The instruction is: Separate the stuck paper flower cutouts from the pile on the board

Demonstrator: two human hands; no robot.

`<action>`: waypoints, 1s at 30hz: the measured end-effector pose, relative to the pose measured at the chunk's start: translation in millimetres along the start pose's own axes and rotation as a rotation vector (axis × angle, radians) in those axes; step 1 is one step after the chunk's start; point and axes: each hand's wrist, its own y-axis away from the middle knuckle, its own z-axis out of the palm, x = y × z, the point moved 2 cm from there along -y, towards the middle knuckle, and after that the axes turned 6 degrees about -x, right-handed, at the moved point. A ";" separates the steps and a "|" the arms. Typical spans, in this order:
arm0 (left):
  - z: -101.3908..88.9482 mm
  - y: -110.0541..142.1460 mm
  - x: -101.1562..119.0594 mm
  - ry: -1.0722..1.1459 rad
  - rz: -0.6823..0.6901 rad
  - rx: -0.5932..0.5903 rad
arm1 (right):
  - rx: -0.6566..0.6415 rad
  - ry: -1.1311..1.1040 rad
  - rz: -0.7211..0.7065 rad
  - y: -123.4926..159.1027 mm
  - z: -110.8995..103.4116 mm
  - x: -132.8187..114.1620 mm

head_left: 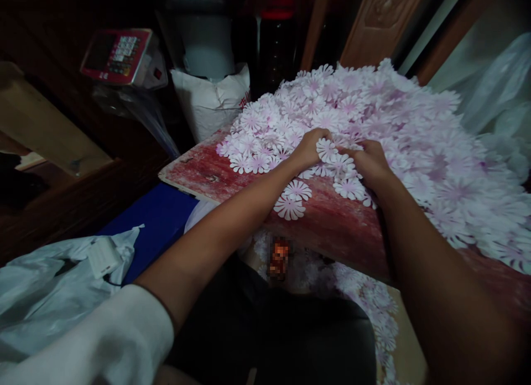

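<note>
A big heap of white artificial flower petal pieces [357, 108] with pale purple centres covers most of a worn red board [194, 166]. At the near edge of the heap, my left hand [312, 148] has its fingers closed around a flower piece [327, 150]. My right hand [372, 162] is beside it on the right, thumb and fingers pinched at the flower pieces between the hands; its fingertips are partly hidden. Several more flower pieces [349, 188] lie just below the hands. Two overlapping loose pieces [289, 207] rest on the board near my left forearm.
A red-faced scale display [116, 56] stands at the back left, near a white sack [211, 100] and a grey bucket [208, 45]. Plastic bags [25, 296] lie at the lower left by a blue box [155, 211]. More flower pieces [384, 318] lie below the board.
</note>
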 end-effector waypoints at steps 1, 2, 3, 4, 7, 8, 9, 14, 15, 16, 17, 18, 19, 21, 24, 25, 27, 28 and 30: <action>0.0 -0.2 -0.2 -0.004 -0.003 -0.002 | 0.002 0.002 0.002 -0.5 0.1 0.4; 0.0 -0.6 -0.7 -0.008 -0.005 -0.002 | 0.005 0.006 0.004 -1.2 0.1 1.0; 0.2 -1.2 -1.6 -0.011 -0.006 -0.004 | 0.007 0.012 0.005 -2.1 0.1 1.6; 0.5 -2.0 -2.8 -0.012 -0.007 -0.004 | 0.008 0.021 0.005 -3.1 -0.1 2.3; 1.6 -5.3 -7.9 0.001 -0.007 0.007 | 0.011 0.053 -0.002 -5.7 -0.8 4.5; 2.1 -6.5 -9.8 0.010 -0.004 0.010 | 0.010 0.057 -0.003 -6.2 -1.0 5.1; 2.6 -7.6 -11.5 0.020 0.002 0.013 | 0.008 0.056 -0.004 -6.3 -1.1 5.6; 4.7 -10.7 -17.3 0.056 0.041 0.018 | 0.000 0.037 -0.009 -5.1 -1.2 5.5; 5.0 -10.8 -18.0 0.058 0.044 0.020 | -0.001 0.033 -0.011 -4.8 -1.2 5.2; 5.3 -10.7 -18.4 0.061 0.049 0.023 | -0.003 0.029 -0.011 -4.5 -1.2 4.8; 5.4 -10.4 -18.7 0.063 0.054 0.026 | -0.003 0.026 -0.009 -4.2 -1.1 4.4; 5.4 -10.0 -18.8 0.065 0.060 0.030 | -0.006 0.023 -0.007 -4.0 -1.0 3.9; 5.2 -9.6 -18.7 0.069 0.067 0.035 | -0.009 0.021 -0.005 -3.8 -0.8 3.5; 4.7 -8.8 -18.2 0.085 0.085 0.040 | -0.009 0.022 -0.006 -4.0 -0.6 2.8; 4.0 -8.5 -16.2 0.123 0.129 0.035 | -0.007 0.055 -0.011 -5.3 -1.0 2.6; 3.9 -8.7 -15.3 0.133 0.144 0.033 | -0.007 0.070 -0.012 -5.8 -1.3 2.8; 3.9 -8.8 -13.5 0.151 0.166 0.031 | -0.007 0.084 -0.014 -6.3 -1.8 3.1; 4.0 -8.6 -12.6 0.159 0.174 0.031 | -0.004 0.079 -0.016 -6.2 -1.9 3.2; 3.9 -7.5 -11.0 0.162 0.191 0.035 | 0.000 0.054 -0.017 -5.2 -1.7 3.0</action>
